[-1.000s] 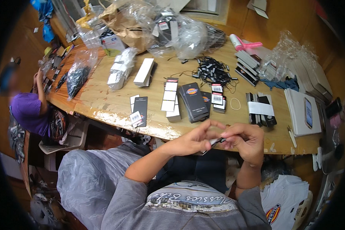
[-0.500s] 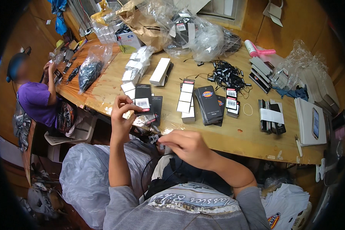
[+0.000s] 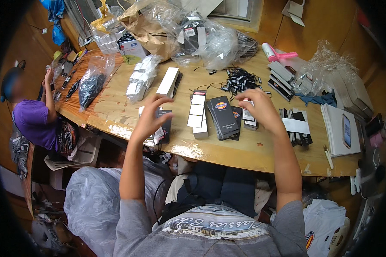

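My left hand (image 3: 151, 119) hovers over the left part of the table, fingers apart and nothing in it. Partly covered beneath it is a pile of black cardboard hang tags (image 3: 167, 133). My right hand (image 3: 265, 112) reaches over a small stack of barcode labels (image 3: 249, 123), its thumb and fingers spread; whether it touches the stack is hidden. Between the hands lie a strip of white labels (image 3: 196, 110) on a stack and a fanned pile of black hang tags (image 3: 225, 122). Behind the right hand is a tangle of black strings (image 3: 240, 80).
Plastic bags (image 3: 225, 47) and a brown paper bag (image 3: 148, 28) crowd the table's back. To the right are banded tags (image 3: 297, 125), a phone (image 3: 346, 132) on white sheets and a pen-like tool (image 3: 328, 157). A co-worker in purple (image 3: 36, 122) sits at left.
The black tag with the barcode label has left my left hand, which has opened. My right hand has moved forward and right, from the table's front edge to the barcode labels.
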